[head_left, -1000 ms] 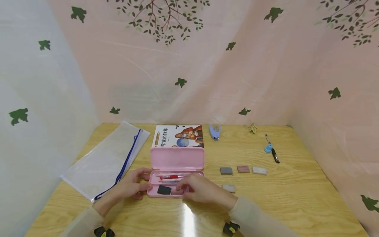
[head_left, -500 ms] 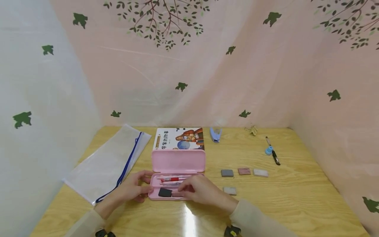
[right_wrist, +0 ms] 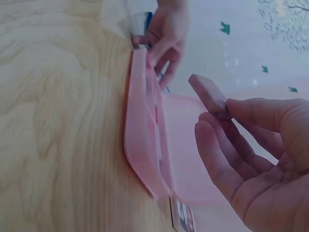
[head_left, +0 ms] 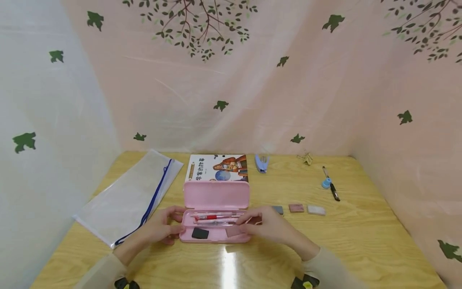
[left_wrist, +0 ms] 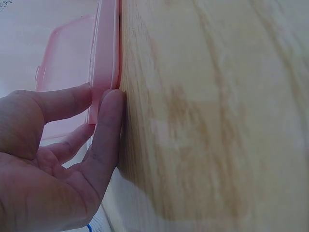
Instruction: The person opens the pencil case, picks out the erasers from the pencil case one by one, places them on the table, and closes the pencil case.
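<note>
A pink pencil case (head_left: 216, 195) stands with its lid raised. Several pens (head_left: 213, 217) lie in its back section, and a black eraser (head_left: 200, 233) lies in the front one. My left hand (head_left: 161, 227) grips the case's left end, its fingers and thumb at the corner in the left wrist view. Between thumb and fingers, my right hand (head_left: 270, 225) pinches a dull pink eraser (right_wrist: 208, 95). In the head view that eraser overlaps the front right part of the case; the right wrist view shows it raised off the table.
Right of the case lie a grey eraser (head_left: 278, 210), a reddish eraser (head_left: 296, 208) and a white eraser (head_left: 316, 210). Farther back are a book (head_left: 216, 167), a blue stapler (head_left: 261, 163), a gold binder clip (head_left: 307, 158) and a black pen (head_left: 334, 192). A clear zip pouch (head_left: 126, 196) lies left.
My right hand has moved right and up from inside the case, bringing the dull pink eraser away from beside the black one. My left hand stays at the case's left end.
</note>
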Motion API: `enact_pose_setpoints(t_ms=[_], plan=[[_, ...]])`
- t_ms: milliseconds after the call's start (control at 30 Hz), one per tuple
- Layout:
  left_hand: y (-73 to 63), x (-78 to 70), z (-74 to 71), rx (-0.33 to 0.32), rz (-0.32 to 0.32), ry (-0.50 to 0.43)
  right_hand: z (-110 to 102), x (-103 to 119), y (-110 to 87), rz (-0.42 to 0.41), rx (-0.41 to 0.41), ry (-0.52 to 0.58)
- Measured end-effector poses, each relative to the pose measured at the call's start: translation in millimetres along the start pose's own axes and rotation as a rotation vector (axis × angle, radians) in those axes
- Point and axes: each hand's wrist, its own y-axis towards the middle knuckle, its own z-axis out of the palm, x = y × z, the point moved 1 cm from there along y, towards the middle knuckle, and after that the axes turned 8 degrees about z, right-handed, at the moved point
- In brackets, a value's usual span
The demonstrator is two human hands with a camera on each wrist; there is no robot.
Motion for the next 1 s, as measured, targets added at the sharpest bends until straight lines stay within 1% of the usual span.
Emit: enact_pose_setpoints(t_ms=[167, 233, 333, 467, 600, 800, 1000], plan=[[-0.4, 2.4, 0.1, 0.002, -0.016, -0.004, -28.4, -10.4, -26.9, 0.106, 0.025, 0.167], [-0.5, 2.9, 0.0, 0.006, -0.014, -0.009, -41.3, -15.2, -38.1, 0.146, 0.020, 0.208], [-1.6, 2.4, -0.5, 0.020, 0.017, -0.021, -61.4, -25.2, -54.9, 0.192, -0.007, 0.228], [-3.4, 0.5, -1.0, 0.032, 0.053, -0.030, -86.7, -42.1, -74.7, 0.254, -0.034, 0.222], [-3.3, -1.6, -0.9, 0.020, 0.039, -0.025, -105.9, -60.5, -88.6, 0.314, -0.036, 0.213], [-1.7, -2.3, -0.2, -0.002, 0.007, -0.008, -121.6, -84.4, -103.2, 0.366, -0.030, 0.208], [-0.5, 0.5, 0.0, -0.005, 0.001, 0.009, -125.0, -101.8, -107.2, 0.387, 0.012, 0.236]])
